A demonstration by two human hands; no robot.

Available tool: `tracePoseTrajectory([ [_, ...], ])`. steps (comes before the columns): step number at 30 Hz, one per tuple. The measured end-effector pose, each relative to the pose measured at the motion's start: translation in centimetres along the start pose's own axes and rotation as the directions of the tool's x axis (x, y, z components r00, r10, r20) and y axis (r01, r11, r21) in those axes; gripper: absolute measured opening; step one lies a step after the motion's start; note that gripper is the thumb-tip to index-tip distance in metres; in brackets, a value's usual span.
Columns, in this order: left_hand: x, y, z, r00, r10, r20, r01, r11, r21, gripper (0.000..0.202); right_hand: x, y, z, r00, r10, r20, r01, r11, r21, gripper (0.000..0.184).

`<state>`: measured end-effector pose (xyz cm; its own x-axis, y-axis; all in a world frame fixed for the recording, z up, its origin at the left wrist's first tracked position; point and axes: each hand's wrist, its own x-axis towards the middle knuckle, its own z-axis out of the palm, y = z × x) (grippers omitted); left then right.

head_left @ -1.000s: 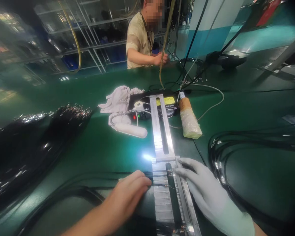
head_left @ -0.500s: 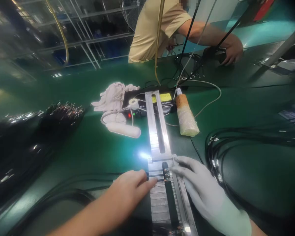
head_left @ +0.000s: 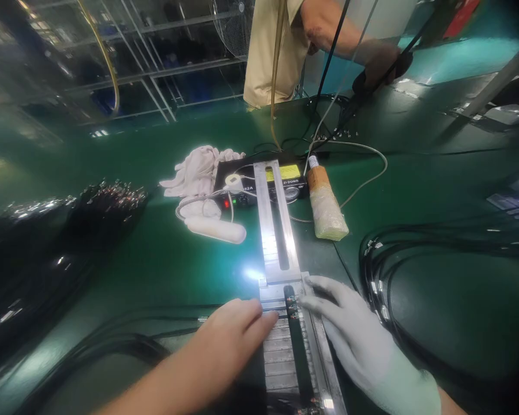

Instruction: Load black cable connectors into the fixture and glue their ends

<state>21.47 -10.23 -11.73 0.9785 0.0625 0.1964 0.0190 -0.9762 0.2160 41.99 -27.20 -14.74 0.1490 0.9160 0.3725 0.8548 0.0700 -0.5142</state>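
Observation:
My bare left hand (head_left: 233, 332) rests on the green bench at the left edge of a long metal jig (head_left: 273, 230), fingers together, pressing a thin black cable (head_left: 185, 319) into the jig's slots. My right hand (head_left: 350, 331), in a pale grey glove, lies flat on the jig's right rail, fingertips beside a dark strip (head_left: 297, 346) that runs down the middle of the jig.
Behind the jig sit a black control box (head_left: 259, 181), a white rag (head_left: 199, 167), a white handle tool (head_left: 216, 229) and a wrapped cylinder (head_left: 324, 204). Coiled black cables (head_left: 389, 259) lie right, a bundle (head_left: 69, 230) left. Another person's arm (head_left: 350, 40) reaches over the far bench.
My left fingers slid slightly right onto the jig. The person at the far side stood up and reached to the right. My view shifted a little.

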Motion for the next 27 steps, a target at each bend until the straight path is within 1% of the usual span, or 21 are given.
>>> tracePoseTrajectory([
  [1,0.0,0.0,0.1,1.000,-0.027,-0.010,0.027,0.998,-0.059,0.036,-0.2,0.1,0.1,1.000,-0.010,0.023,0.010,1.000,0.003,0.041],
  [3,-0.4,-0.2,0.7,0.997,-0.074,0.008,0.074,0.978,-0.194,0.035,-0.9,0.3,0.8,0.998,-0.018,0.059,0.019,1.000,-0.007,0.045],
  [4,-0.8,-0.3,1.2,0.997,-0.080,0.008,0.079,0.967,-0.242,0.034,-1.3,0.5,1.2,0.998,-0.009,0.070,0.011,1.000,-0.022,0.047],
  [5,-1.2,-0.4,1.7,0.996,-0.089,-0.014,0.083,0.963,-0.255,0.033,-1.6,0.7,1.6,0.998,0.004,0.065,-0.002,0.999,-0.041,0.049],
  [6,-1.7,-0.5,2.3,0.993,-0.103,-0.058,0.088,0.970,-0.225,0.033,-1.9,0.8,2.0,0.998,0.021,0.060,-0.017,0.998,-0.059,0.050],
  [8,-2.8,-0.5,3.5,0.980,-0.127,-0.150,0.116,0.990,-0.082,0.037,-2.2,0.9,2.2,0.998,0.034,0.056,-0.029,0.996,-0.082,0.052],
  [9,-3.3,-0.5,4.0,0.978,-0.137,-0.160,0.137,0.990,-0.010,0.040,-2.1,0.9,2.0,0.997,0.023,0.073,-0.017,0.996,-0.085,0.053],
  [10,-3.6,-0.4,4.4,0.978,-0.148,-0.145,0.155,0.987,0.037,0.043,-2.0,0.8,1.7,0.996,0.006,0.092,0.002,0.997,-0.083,0.054],
  [11,-3.9,-0.4,4.5,0.982,-0.155,-0.112,0.161,0.986,0.050,0.046,-1.7,0.7,1.3,0.994,-0.014,0.110,0.023,0.996,-0.081,0.054],
  [13,-4.0,-0.1,3.8,0.983,-0.180,-0.042,0.179,0.983,-0.024,0.048,-1.3,0.5,0.4,0.989,-0.046,0.142,0.057,0.995,-0.080,0.053],
  [15,-3.7,0.6,2.2,0.977,-0.212,0.023,0.213,0.960,-0.184,0.043,-1.1,0.4,-0.1,0.987,-0.067,0.145,0.080,0.993,-0.088,0.051],
  [17,-3.4,1.7,0.2,0.963,-0.230,0.143,0.267,0.897,-0.352,0.031,-1.0,0.5,-0.1,0.986,-0.088,0.140,0.102,0.990,-0.093,0.051],
  [18,-3.3,2.3,-0.6,0.950,-0.234,0.204,0.300,0.863,-0.407,0.023,-1.0,0.5,-0.1,0.986,-0.097,0.137,0.110,0.990,-0.092,0.051],
  [20,-3.4,3.4,-1.4,0.928,-0.250,0.275,0.355,0.817,-0.454,0.011,-1.1,0.6,0.1,0.987,-0.105,0.120,0.115,0.990,-0.084,0.050],
  [22,-3.7,3.8,-1.0,0.922,-0.284,0.263,0.382,0.780,-0.496,0.010,-1.1,0.6,0.2,0.990,-0.106,0.097,0.113,0.991,-0.072,0.048],
  [25,-4.0,3.4,0.5,0.929,-0.329,0.170,0.359,0.689,-0.629,0.011,-1.1,0.5,0.2,0.992,-0.096,0.087,0.101,0.994,-0.052,0.048],
  [27,-3.9,2.9,1.3,0.921,-0.369,0.122,0.348,0.644,-0.681,0.012,-1.1,0.4,0.0,0.992,-0.093,0.088,0.097,0.995,-0.039,0.049],
])
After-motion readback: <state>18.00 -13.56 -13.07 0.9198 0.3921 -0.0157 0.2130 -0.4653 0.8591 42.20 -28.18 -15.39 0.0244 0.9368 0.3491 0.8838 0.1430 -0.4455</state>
